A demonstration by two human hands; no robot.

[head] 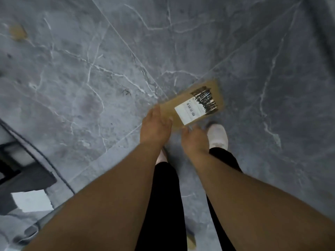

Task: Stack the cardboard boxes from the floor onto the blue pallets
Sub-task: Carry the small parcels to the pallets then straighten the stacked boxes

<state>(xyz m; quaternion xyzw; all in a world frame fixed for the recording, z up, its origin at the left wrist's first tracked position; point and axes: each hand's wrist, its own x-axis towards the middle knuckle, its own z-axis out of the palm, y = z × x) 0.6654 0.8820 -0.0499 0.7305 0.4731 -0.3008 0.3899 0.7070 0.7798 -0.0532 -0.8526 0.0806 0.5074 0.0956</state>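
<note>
A small flat cardboard box [194,104] with a white shipping label and black scribbles is held in front of me above the grey marble floor. My left hand [155,127] grips its near left end, thumb lying on the top face. My right hand [194,140] holds the near edge from below and the side; its fingers are hidden under the box. No blue pallet is in view.
Grey veined floor tiles [90,69] fill the view. My legs in black trousers and a white shoe [218,135] are below the box. Dark furniture or equipment with a white panel [30,201] stands at the lower left. A brown scrap [17,32] lies far left.
</note>
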